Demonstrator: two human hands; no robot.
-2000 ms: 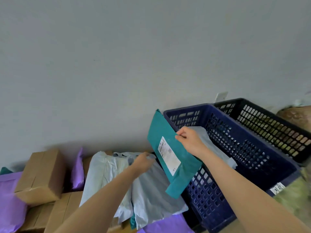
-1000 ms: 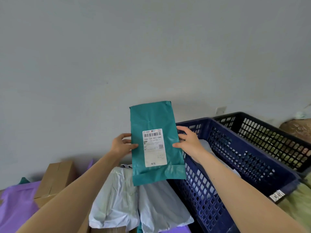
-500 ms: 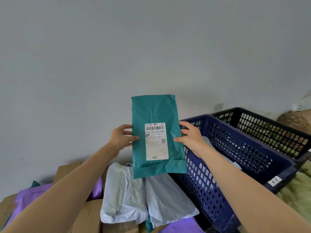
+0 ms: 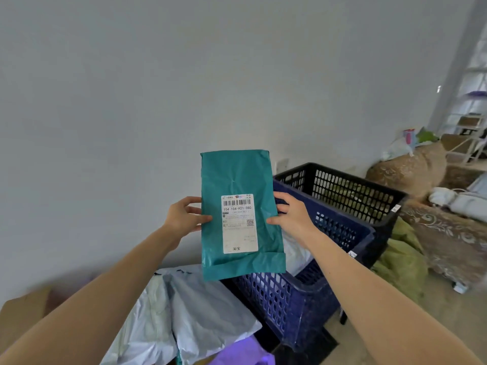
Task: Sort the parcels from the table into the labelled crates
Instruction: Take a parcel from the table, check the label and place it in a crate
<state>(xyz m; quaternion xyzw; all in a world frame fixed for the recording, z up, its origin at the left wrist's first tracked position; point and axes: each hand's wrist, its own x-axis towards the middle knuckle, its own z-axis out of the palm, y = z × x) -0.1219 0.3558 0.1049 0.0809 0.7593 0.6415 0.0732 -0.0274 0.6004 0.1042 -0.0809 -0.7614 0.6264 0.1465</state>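
Soft, even light; edges bend (wide lens), lower left corner blurred.

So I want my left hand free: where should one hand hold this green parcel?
Probably the right long edge at mid-height, coming from the right, where the right hand holds it. The green parcel is flat and upright, so thumb in front and fingers behind clamp it without covering the label.
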